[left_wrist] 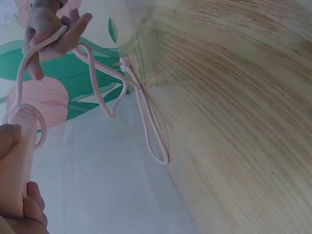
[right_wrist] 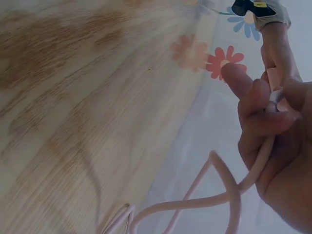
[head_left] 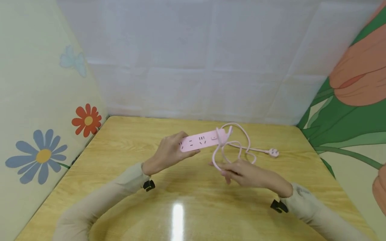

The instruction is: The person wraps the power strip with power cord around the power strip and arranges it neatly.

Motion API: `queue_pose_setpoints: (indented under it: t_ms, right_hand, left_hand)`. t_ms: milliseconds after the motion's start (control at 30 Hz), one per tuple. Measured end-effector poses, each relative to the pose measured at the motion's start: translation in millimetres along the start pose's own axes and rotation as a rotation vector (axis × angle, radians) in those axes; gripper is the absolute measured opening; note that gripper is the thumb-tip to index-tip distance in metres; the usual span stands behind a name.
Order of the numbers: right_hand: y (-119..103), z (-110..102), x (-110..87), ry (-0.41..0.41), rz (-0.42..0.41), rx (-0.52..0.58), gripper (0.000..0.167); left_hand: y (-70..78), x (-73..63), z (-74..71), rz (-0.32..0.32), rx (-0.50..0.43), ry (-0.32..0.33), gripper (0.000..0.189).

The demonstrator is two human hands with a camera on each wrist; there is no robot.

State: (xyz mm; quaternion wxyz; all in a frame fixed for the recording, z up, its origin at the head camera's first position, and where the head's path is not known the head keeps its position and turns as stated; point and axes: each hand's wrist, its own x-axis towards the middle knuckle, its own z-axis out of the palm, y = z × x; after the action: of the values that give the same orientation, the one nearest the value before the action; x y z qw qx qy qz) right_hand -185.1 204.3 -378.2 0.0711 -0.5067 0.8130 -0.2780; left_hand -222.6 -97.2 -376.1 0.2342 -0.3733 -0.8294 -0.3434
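A pink power strip (head_left: 199, 141) with several sockets is held tilted above the table by my left hand (head_left: 169, 151), which grips its left end. In the left wrist view the strip (left_wrist: 15, 165) shows from its side, thumb and fingertips around it. Its pink cord (head_left: 214, 157) loops round the strip's right end. Part of the cord runs through my right hand (head_left: 247, 172), whose fingers curl around it in the right wrist view, where the cord (right_wrist: 263, 156) crosses the palm. The three-pin plug (head_left: 273, 153) lies on the table to the right, beyond the loose loops.
The wooden table (head_left: 144, 207) reaches back to a white sheet (head_left: 187, 87) hung behind it. Painted walls with flowers (head_left: 43, 156) stand at both sides. Loose cord loops (head_left: 245, 137) lie behind my right hand.
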Motion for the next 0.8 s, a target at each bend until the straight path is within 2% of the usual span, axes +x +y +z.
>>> queue_pose_setpoints:
  t_ms: [133, 367, 533, 800]
  right_hand:
    - [3.6, 3.6, 0.0, -0.001, 0.012, -0.061, 0.033]
    - [8.1, 4.8, 1.9, -0.044, 0.054, -0.041, 0.026]
    - [11.4, 9.1, 4.5, -0.079, 0.086, -0.108, 0.028]
    - [19.5, 12.1, 12.0, -0.122, 0.116, -0.189, 0.032]
  left_hand:
    - [2.3, -2.0, 2.1, -0.005, -0.051, -0.006, 0.045]
    - [2.9, -1.3, 5.2, 0.022, -0.083, -0.015, 0.044]
    - [2.4, -3.7, 6.6, 0.021, -0.114, -0.038, 0.043]
    - [4.1, -6.3, 3.9, 0.06, -0.121, -0.061, 0.041]
